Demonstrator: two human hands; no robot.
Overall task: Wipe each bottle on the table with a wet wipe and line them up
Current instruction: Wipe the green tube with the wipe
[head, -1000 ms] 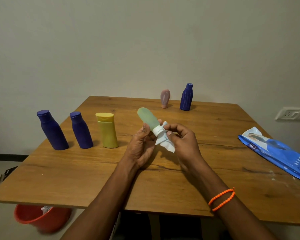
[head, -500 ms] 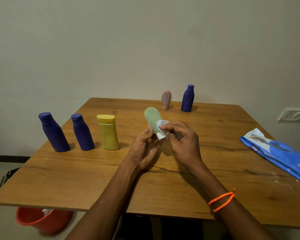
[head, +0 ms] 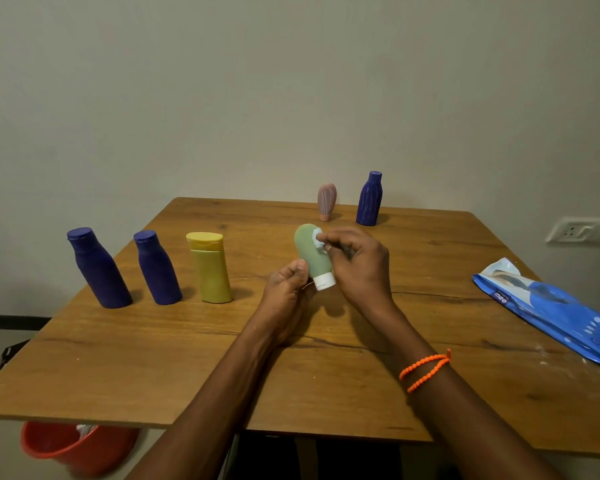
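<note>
While both hands (head: 291,289) (head: 357,265) grip green bottle (head: 310,252) and wipe (head: 317,237) — wooden table (head: 153,358); plain wall (head: 291,81).

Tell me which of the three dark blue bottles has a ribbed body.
The blue bottle at the table's far edge, beside the pink bottle. Pale vertical ridges run down its body; the two blue bottles at left look smooth.

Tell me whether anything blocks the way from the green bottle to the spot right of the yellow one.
Nothing visible does. The green bottle is held above bare table; the stretch beside the yellow bottle is free.
</note>
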